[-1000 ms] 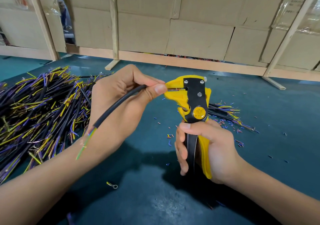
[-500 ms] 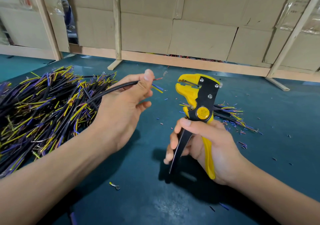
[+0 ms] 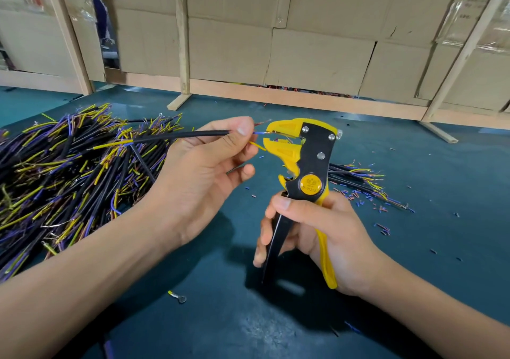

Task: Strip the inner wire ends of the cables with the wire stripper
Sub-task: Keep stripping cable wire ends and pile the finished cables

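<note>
L hand (image 3: 198, 171) fingers pinch the black cable (image 3: 176, 135) near its end; blue inner wire (image 3: 259, 132) now pokes past the fingertips into the open mouth of the wire stripper (image 3: 300, 154), vs apart 0.5 s ago. R hand (image 3: 317, 231) fingers wrap its spread handles. Next wire lined up, squeeze likely due.

Small ring terminal (image 3: 178, 297) on dark teal table (image 3: 441, 165), flattened cardboard boxes (image 3: 317, 55) and wooden posts (image 3: 182, 35) behind.
</note>
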The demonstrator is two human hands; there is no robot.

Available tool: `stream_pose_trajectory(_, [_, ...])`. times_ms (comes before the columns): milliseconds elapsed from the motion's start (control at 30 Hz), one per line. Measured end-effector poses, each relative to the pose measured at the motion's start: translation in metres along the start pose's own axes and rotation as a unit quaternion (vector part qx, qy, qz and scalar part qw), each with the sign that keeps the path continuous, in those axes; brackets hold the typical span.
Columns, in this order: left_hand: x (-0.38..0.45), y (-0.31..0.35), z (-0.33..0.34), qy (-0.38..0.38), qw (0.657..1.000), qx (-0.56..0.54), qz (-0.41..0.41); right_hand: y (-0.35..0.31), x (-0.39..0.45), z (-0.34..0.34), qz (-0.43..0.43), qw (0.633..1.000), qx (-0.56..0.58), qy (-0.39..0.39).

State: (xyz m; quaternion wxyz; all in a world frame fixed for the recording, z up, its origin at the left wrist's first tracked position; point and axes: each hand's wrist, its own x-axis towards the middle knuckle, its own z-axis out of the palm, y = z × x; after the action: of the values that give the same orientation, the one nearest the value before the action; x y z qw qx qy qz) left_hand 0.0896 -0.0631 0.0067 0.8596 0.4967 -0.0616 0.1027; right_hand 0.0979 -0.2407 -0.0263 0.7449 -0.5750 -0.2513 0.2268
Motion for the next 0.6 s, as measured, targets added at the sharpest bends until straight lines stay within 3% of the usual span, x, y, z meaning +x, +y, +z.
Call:
stream_pose_trajectory(333, [-0.0047,0.001,0.0054,0.004,0.992,0.063,0.105,-0.0001,-0.0005,-0.0003,-0.003,1.0,0.001,0.005])
stream_pose_trajectory(600, [-0.0071,-0.0007,0.0055,0.029,0.985,0.105,0.133,-0.0011,-0.0011,0.0018,-0.014,1.0,-0.009,0.004])
